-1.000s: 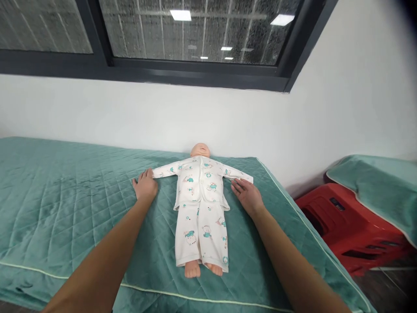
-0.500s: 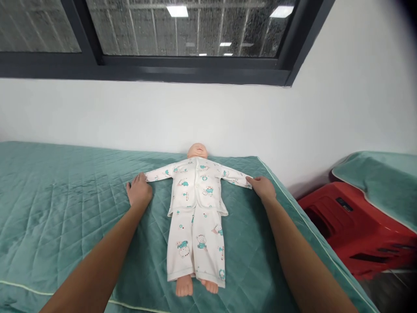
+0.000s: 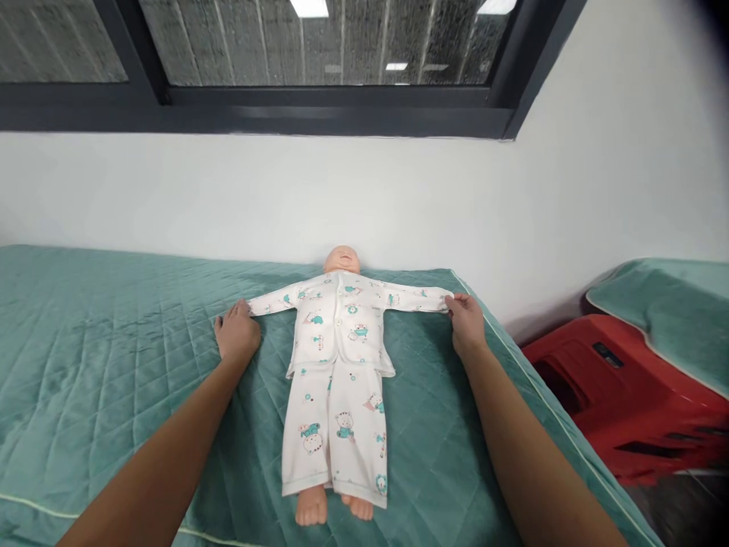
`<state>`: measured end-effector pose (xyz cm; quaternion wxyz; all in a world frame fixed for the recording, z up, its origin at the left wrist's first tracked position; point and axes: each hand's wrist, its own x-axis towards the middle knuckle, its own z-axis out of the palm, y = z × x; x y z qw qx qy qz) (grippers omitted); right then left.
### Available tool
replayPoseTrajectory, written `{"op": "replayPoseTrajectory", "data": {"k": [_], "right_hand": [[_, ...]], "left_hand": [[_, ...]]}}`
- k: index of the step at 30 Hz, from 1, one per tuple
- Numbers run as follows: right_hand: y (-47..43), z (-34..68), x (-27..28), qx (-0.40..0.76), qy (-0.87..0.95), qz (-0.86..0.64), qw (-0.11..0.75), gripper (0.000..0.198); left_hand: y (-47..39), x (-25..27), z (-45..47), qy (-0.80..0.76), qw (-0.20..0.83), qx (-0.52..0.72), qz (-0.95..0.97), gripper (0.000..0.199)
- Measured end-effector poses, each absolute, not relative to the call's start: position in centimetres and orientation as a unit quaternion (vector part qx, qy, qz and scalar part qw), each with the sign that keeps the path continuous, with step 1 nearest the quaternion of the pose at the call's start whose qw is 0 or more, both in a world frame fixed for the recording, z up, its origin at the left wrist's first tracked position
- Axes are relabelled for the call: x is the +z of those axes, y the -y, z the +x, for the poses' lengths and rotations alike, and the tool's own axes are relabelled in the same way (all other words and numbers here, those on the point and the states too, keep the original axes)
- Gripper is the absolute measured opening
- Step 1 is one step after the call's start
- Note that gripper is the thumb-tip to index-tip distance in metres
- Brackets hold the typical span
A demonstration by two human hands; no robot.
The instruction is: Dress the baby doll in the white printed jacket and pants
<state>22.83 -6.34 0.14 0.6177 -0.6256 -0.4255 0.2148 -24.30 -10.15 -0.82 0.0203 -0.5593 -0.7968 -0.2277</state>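
Note:
A baby doll point(image 3: 342, 260) lies on its back on the green quilted cover point(image 3: 142, 365), head toward the wall and bare feet toward me. It wears a white pajama top point(image 3: 340, 319) and matching pajama pants point(image 3: 336, 437) with teal and pink animal prints. Both sleeves stretch out sideways. My left hand point(image 3: 238, 332) rests on the cover, its fingertips closed at the left sleeve's cuff, partly hiding it. Between the thumb and fingers of my right hand point(image 3: 468, 319), the right sleeve's cuff is pinched and held out straight.
Behind the bed stands a white wall point(image 3: 273, 197) with a dark-framed window point(image 3: 342, 114) above. A light piped edge runs down the cover's right side. Beyond it sits a red plastic piece of furniture point(image 3: 620, 380), partly draped with another green cover point(image 3: 666, 311).
My right hand has moved slightly up and outward, raising and straightening the right sleeve. My left hand stays at the left cuff. The view has shifted a little.

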Motion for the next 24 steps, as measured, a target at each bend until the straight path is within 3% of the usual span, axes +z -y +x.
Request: {"op": "replayPoseTrajectory", "data": {"k": [14,24], "right_hand": [[7.0,23.25,-0.31,0.091,0.448,-0.723,0.518,0.034],[6.96,23.13,-0.75,0.058,0.473,-0.724,0.498,0.038]], "left_hand": [[10.27,-0.98,-24.35,0.794,0.023,-0.237,-0.56,0.057],[10.51,-1.15,-24.54,0.795,0.047,-0.264,-0.544,0.059]]}}
